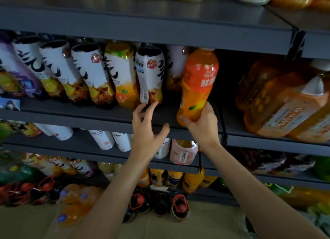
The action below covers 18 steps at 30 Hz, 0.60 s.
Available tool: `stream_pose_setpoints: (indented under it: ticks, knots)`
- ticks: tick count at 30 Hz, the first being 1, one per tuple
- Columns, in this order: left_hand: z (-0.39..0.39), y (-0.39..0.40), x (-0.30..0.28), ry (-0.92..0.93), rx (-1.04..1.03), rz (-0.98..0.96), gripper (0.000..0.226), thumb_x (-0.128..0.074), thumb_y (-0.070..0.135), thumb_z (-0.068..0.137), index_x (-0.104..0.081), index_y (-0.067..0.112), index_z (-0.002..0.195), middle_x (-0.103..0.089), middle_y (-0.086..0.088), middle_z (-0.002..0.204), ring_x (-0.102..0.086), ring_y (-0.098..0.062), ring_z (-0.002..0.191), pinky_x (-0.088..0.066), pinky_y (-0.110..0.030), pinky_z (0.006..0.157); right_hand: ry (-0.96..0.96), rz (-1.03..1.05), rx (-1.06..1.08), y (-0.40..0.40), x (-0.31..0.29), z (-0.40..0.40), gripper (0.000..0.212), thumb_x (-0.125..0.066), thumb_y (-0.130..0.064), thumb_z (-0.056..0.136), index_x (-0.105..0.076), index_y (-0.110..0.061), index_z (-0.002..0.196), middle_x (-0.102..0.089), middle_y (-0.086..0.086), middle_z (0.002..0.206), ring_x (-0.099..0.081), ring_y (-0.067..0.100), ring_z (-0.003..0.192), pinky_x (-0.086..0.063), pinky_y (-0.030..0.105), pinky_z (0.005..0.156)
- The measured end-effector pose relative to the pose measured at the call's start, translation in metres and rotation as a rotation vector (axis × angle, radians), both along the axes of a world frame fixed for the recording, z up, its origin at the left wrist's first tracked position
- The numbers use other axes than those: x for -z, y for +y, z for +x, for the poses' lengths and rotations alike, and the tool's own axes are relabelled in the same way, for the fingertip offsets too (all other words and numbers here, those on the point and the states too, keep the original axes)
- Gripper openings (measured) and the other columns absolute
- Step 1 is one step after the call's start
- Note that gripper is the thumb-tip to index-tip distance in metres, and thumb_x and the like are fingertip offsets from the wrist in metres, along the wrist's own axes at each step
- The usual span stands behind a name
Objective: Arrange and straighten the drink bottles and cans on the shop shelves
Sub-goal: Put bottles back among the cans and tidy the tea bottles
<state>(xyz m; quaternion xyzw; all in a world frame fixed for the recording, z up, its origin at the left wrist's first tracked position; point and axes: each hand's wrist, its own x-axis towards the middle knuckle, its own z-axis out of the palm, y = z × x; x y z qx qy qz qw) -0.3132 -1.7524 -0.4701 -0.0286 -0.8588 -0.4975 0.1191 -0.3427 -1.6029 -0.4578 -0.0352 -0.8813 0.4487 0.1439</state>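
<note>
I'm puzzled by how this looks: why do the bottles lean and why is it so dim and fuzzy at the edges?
Head view: the wide-angle lens bends the shelf and tilts the white bottles outward; light is dim, with deep shadow behind the orange bottle that the right hand grips; the big jugs at right and the floor items look blurred; the left hand is fairly sharp.

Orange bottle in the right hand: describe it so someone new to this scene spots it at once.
Find the dark grey shelf lined with white-labelled bottles. At that row's right end, the right hand grips the base of the orange bottle. It alone there is orange all over, with a red-orange label band.
</note>
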Motion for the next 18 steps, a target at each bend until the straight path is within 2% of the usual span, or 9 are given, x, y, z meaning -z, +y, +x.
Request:
stream_pose_setpoints:
  ticks: [2,3,6,8,10,11,13,15,18]
  knots:
    - [0.006,-0.001,-0.01,-0.076,0.124,0.205,0.076,-0.063,0.052,0.074,-0.03,0.038,0.14,-0.032,0.015,0.143,-0.029,-0.002,0.133,-0.032,-0.023,0.103,0.003,0.028,-0.112,0.002,-0.001,0.019,0.056,-0.079,-0.022,0.073,-0.048,-0.005,0.116,-0.054,0.01,0.11,-0.055,0.022,0.097,-0.046,0.031,0.077]
    - [0.007,-0.002,-0.018,-0.107,0.186,0.298,0.08,-0.063,0.056,0.07,-0.029,0.039,0.141,-0.038,0.018,0.141,-0.034,0.003,0.13,-0.035,-0.023,0.102,-0.009,0.037,-0.178,0.002,-0.004,0.024,0.056,-0.079,-0.021,0.071,-0.049,-0.006,0.116,-0.055,0.01,0.108,-0.056,0.021,0.096,-0.047,0.031,0.078]
    - [0.008,-0.011,-0.04,-0.135,0.221,0.442,0.066,-0.08,0.045,0.064,-0.048,0.038,0.122,-0.06,0.019,0.117,-0.056,0.007,0.107,-0.048,-0.017,0.086,-0.066,0.096,-0.429,-0.011,-0.017,0.027,0.061,-0.08,-0.017,0.07,-0.05,-0.01,0.123,-0.057,0.008,0.111,-0.057,0.021,0.097,-0.047,0.029,0.08]
    - [0.012,-0.022,-0.046,-0.099,0.11,0.501,0.055,-0.078,0.033,0.058,-0.052,0.034,0.106,-0.063,0.017,0.1,-0.062,0.008,0.09,-0.049,-0.012,0.072,-0.147,0.105,-0.635,-0.021,-0.024,0.023,0.065,-0.078,-0.017,0.073,-0.047,-0.015,0.13,-0.059,0.004,0.117,-0.057,0.017,0.104,-0.047,0.027,0.086]
    - [0.018,-0.039,-0.043,-0.067,-0.006,0.564,0.053,-0.076,0.028,0.059,-0.052,0.03,0.107,-0.063,0.014,0.099,-0.063,0.007,0.086,-0.05,-0.011,0.069,-0.242,-0.024,-0.761,-0.023,-0.029,0.011,0.056,-0.073,-0.017,0.078,-0.049,-0.02,0.128,-0.057,-0.005,0.12,-0.056,0.008,0.109,-0.046,0.023,0.093]
    - [0.021,-0.049,-0.041,-0.065,-0.059,0.576,0.057,-0.078,0.028,0.059,-0.052,0.028,0.11,-0.063,0.013,0.101,-0.063,0.005,0.087,-0.051,-0.013,0.071,-0.258,-0.141,-0.71,-0.022,-0.032,0.002,0.049,-0.07,-0.017,0.08,-0.051,-0.021,0.126,-0.056,-0.009,0.12,-0.055,0.002,0.109,-0.045,0.017,0.093]
    - [0.026,-0.07,-0.035,-0.073,-0.135,0.543,0.062,-0.079,0.03,0.059,-0.052,0.025,0.115,-0.063,0.013,0.103,-0.062,0.0,0.093,-0.05,-0.019,0.077,-0.178,-0.369,-0.391,-0.018,-0.033,-0.027,0.05,-0.07,-0.016,0.081,-0.051,-0.016,0.127,-0.057,-0.005,0.123,-0.054,0.004,0.109,-0.044,0.011,0.087]
    - [0.028,-0.084,-0.031,-0.085,-0.172,0.501,0.056,-0.074,0.031,0.058,-0.054,0.028,0.11,-0.064,0.012,0.101,-0.062,-0.003,0.094,-0.049,-0.024,0.08,-0.099,-0.346,-0.135,-0.019,-0.025,-0.06,0.069,-0.076,-0.019,0.076,-0.04,-0.011,0.134,-0.052,0.002,0.128,-0.049,0.014,0.118,-0.04,0.018,0.093]
    - [0.03,-0.092,-0.025,-0.108,-0.194,0.476,0.052,-0.074,0.033,0.054,-0.056,0.03,0.103,-0.066,0.012,0.094,-0.063,-0.004,0.089,-0.049,-0.022,0.074,-0.125,-0.253,-0.09,-0.035,-0.011,-0.094,0.088,-0.079,-0.024,0.071,-0.028,-0.014,0.142,-0.041,0.006,0.14,-0.041,0.02,0.129,-0.034,0.029,0.106]
